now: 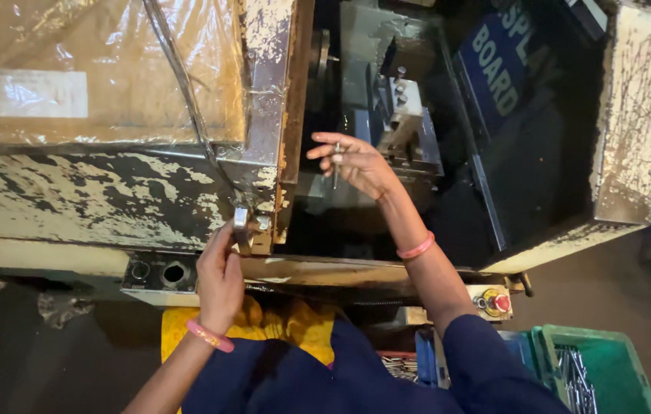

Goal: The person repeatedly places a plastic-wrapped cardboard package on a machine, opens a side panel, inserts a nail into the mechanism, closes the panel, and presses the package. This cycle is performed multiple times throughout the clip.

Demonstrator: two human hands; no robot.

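Note:
My right hand (358, 162) reaches into the open bay of a worn machine (95, 195) and holds a thin metal rod (336, 167) upright between its fingers, just left of the metal tool block (406, 123). My left hand (220, 277) rests at the machine's front edge, its fingers closed on a small metal lever (242, 222) by the door frame. Both wrists wear pink bangles, and both arms have dark blue sleeves.
A green crate (609, 368) of metal rods stands at lower right. A red push button (501, 303) sits on the machine's front. Plastic-wrapped cardboard (95, 69) covers the machine's top left. A blue sign board (498, 65) leans inside the bay. Yellow cloth (295, 326) lies below.

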